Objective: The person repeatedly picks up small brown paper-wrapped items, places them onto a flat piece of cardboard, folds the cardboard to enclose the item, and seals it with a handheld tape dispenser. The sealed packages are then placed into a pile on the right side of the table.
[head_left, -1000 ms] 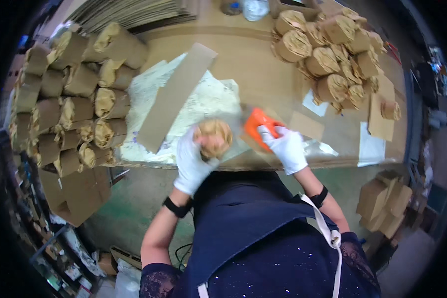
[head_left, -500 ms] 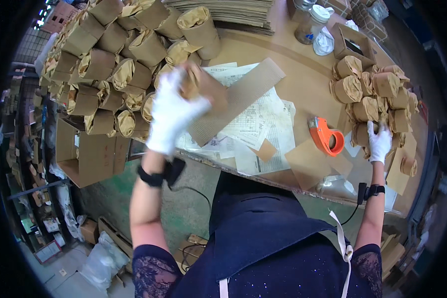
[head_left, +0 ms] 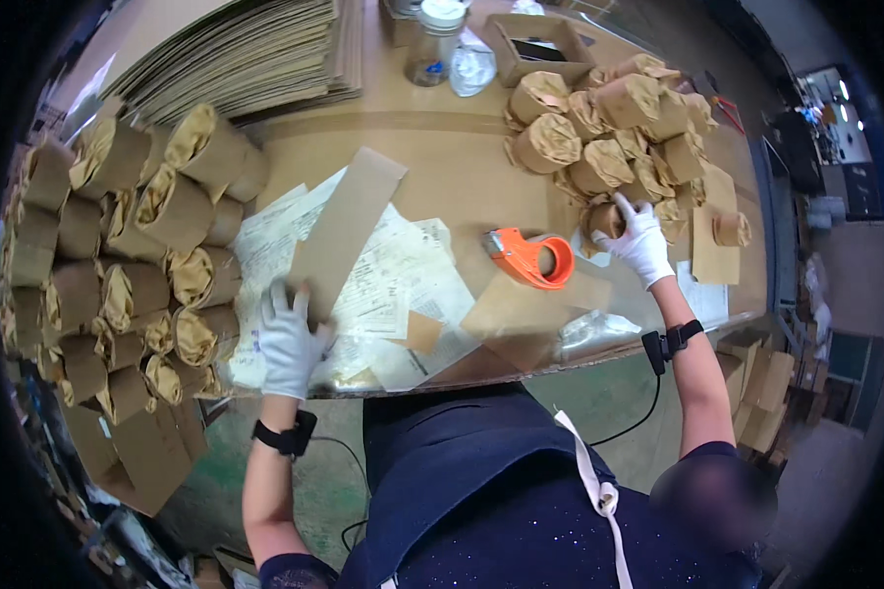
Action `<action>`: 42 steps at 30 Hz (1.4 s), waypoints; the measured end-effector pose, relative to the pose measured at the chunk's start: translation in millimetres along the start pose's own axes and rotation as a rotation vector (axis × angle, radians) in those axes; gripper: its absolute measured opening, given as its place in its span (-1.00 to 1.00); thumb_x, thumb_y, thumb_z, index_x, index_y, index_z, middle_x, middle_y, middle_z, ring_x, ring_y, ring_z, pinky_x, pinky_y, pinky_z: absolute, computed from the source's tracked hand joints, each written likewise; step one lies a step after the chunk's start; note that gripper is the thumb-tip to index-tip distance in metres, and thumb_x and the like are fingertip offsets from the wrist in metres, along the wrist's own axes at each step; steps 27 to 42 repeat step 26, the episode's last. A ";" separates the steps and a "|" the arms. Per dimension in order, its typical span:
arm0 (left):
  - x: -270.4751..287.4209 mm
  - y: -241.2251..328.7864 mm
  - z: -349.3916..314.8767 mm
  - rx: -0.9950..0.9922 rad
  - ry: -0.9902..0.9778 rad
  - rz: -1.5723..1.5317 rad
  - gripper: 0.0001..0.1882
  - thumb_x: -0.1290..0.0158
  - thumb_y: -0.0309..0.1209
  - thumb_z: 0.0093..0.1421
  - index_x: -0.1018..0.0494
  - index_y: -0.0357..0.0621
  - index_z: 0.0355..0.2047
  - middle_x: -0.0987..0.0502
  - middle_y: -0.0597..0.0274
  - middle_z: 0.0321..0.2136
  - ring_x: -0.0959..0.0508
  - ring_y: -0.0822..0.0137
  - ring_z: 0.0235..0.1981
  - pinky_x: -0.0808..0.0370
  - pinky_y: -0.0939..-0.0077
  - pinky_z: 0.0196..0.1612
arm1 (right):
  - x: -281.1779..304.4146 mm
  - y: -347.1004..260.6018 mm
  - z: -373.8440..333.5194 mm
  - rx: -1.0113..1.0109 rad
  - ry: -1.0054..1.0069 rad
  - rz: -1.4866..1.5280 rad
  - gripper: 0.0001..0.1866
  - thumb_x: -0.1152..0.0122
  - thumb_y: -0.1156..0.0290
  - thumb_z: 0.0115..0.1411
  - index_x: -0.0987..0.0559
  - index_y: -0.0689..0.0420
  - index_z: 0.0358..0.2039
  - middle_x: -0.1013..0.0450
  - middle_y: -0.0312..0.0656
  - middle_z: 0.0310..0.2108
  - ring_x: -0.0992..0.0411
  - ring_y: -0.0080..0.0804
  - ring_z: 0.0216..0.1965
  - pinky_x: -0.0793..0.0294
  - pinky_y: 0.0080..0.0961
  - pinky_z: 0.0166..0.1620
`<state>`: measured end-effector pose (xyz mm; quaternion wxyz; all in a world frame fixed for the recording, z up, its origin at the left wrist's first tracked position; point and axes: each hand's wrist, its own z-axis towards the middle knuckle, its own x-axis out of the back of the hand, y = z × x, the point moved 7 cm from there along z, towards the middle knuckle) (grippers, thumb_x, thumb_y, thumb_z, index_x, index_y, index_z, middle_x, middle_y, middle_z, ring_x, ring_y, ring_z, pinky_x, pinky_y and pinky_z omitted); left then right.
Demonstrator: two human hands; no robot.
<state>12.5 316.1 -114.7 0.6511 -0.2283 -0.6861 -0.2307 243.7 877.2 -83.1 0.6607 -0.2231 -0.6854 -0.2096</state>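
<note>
My left hand [head_left: 290,339], in a white glove with darker fingertips, is over the near end of a brown corrugated cardboard strip [head_left: 349,231]. Its fingers and thumb are spread, with the fingertips at the strip's end. The strip lies slantwise across printed paper sheets [head_left: 378,294]. At the right, my gloved right hand [head_left: 640,243] has thumb and fingers closed round a small brown paper-wrapped roll [head_left: 604,220], at the near side of a pile of similar rolls [head_left: 599,167]. Part of that roll is hidden by the fingers.
An orange tape dispenser [head_left: 530,258] stands mid-table. Larger cardboard-wrapped rolls [head_left: 172,211] are stacked at the left, with flat cardboard sheets [head_left: 255,64] behind. At the back are a clear jar [head_left: 432,44] and an open box [head_left: 535,49]. A single small roll [head_left: 731,230] sits far right.
The left hand has let go of the wrapped roll it held and come down to the cardboard strip. The view has turned rightward. My right hand stays at the small-roll pile, now gripping one.
</note>
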 end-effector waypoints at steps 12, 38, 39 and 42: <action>47.5 60.7 -0.7 0.149 -0.197 -0.117 -0.17 -0.33 0.08 0.00 -0.43 0.00 0.24 -0.52 -0.20 -0.02 -0.69 -0.08 -0.30 -0.65 0.00 -0.24 | 22.4 34.8 -48.0 -0.278 0.153 0.781 -0.27 -0.53 0.13 0.16 -0.52 0.20 0.27 -0.58 0.03 0.07 -0.56 -0.24 0.07 -0.55 -0.37 0.14; -37.7 169.7 -136.1 -0.390 -0.172 -0.317 -0.35 -0.07 -0.49 0.30 -0.40 0.41 0.37 -0.40 0.04 0.24 -0.68 -0.01 -0.08 -0.72 0.28 -0.11 | -76.5 -286.0 -130.5 -0.318 -0.976 1.406 -0.02 -0.48 -0.08 0.21 -0.27 0.11 0.48 -0.43 -0.08 0.30 -0.40 -0.35 0.28 -0.36 -0.40 0.33; -37.7 169.7 -136.1 -0.390 -0.172 -0.317 -0.35 -0.07 -0.49 0.30 -0.40 0.41 0.37 -0.40 0.04 0.24 -0.68 -0.01 -0.08 -0.72 0.28 -0.11 | -76.5 -286.0 -130.5 -0.318 -0.976 1.406 -0.02 -0.48 -0.08 0.21 -0.27 0.11 0.48 -0.43 -0.08 0.30 -0.40 -0.35 0.28 -0.36 -0.40 0.33; -37.7 169.7 -136.1 -0.390 -0.172 -0.317 -0.35 -0.07 -0.49 0.30 -0.40 0.41 0.37 -0.40 0.04 0.24 -0.68 -0.01 -0.08 -0.72 0.28 -0.11 | -76.5 -286.0 -130.5 -0.318 -0.976 1.406 -0.02 -0.48 -0.08 0.21 -0.27 0.11 0.48 -0.43 -0.08 0.30 -0.40 -0.35 0.28 -0.36 -0.40 0.33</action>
